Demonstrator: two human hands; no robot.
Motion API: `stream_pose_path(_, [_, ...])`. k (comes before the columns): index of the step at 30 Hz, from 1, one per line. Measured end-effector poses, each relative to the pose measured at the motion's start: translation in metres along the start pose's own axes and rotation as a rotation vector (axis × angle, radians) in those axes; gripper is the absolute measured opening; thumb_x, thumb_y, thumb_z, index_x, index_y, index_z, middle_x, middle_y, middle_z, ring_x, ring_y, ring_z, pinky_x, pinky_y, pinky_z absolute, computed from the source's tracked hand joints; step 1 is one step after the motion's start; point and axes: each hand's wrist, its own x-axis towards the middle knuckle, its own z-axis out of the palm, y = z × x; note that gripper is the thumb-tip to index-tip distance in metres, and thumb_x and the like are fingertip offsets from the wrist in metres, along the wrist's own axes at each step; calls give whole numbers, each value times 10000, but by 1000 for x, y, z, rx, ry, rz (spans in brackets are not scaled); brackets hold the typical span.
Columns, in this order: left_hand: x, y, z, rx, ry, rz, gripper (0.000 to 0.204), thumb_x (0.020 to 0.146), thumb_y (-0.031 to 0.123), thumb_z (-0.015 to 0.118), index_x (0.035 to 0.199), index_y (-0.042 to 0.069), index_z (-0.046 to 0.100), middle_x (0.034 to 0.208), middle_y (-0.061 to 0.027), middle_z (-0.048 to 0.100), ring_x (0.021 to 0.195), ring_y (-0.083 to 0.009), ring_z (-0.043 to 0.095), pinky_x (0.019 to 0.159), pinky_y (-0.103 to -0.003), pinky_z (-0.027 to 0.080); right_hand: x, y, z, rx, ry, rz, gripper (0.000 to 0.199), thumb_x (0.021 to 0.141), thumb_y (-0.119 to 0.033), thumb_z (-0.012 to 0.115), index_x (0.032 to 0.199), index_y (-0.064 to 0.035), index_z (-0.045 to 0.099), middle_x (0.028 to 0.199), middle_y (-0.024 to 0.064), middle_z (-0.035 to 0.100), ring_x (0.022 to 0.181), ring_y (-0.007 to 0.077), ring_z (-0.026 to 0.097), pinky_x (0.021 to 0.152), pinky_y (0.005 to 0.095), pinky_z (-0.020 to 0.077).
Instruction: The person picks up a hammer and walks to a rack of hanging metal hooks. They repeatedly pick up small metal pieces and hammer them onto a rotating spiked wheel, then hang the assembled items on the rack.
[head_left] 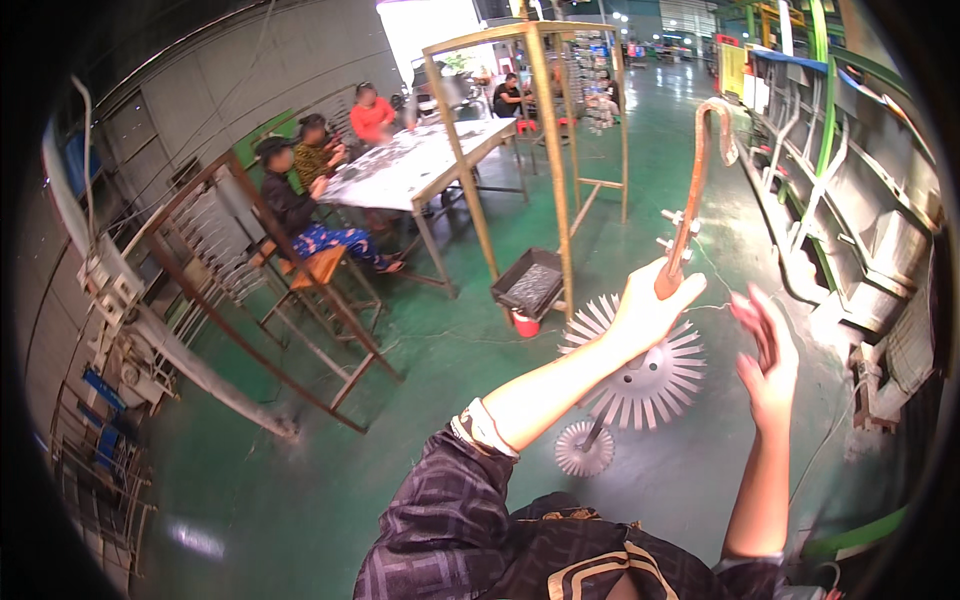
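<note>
My left hand (645,312) is closed round the lower end of a rusty metal hook bar (688,225). The bar rises upright from my fist and bends over at its top; small bolts stick out of its side. Just right of it, my right hand (770,355) is raised with its fingers bent and apart, and I see nothing held in it. A thin pale line shows between the hands; whether it is wire or a floor mark I cannot tell. Beneath my left forearm is a large slotted metal disc (668,372), joined by a rod to a smaller toothed disc (583,450).
Ahead stands a yellowish metal frame (545,150) with a dark tray (528,282) of small parts and a red bucket (526,325). Several people sit at a white-topped table (400,175). A rusty rack (330,330) is left; metal machinery (810,170) lines the right.
</note>
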Motion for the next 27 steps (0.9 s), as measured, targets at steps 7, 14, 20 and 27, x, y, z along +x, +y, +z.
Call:
stream_pose_path(7, [186,-105,80,-15,-54,291,141,802,25,559,924,-43,555,769,-64,615,725,-85,546,633,-252,446,185,101,-42,-4,88,155,416,711,-54,680,1081,28,511,958,91,580,854,136,555,766,268,440])
stream_pose_path(14, [424,-230,141,-17,-116,430,211,740,-16,582,942,-43,529,753,-65,617,697,-72,540,616,-248,452,350,265,-143,-185,341,131,214,756,-135,685,747,-39,494,631,0,495,508,63,463,487,217,387])
stream_pose_path(20, [627,-282,206,-343,-326,197,364,759,60,613,1075,-27,454,932,-104,597,817,-118,567,684,-272,457,495,418,-259,-312,686,43,256,761,-176,707,725,-87,470,545,-19,438,384,70,418,437,220,423])
stream_pose_path(27, [791,-377,140,256,-332,318,652,737,224,703,1273,55,373,1249,-133,444,1161,-256,459,956,-352,391,625,567,-371,-275,706,64,293,787,-216,686,652,-72,470,490,-16,440,349,59,415,337,200,336])
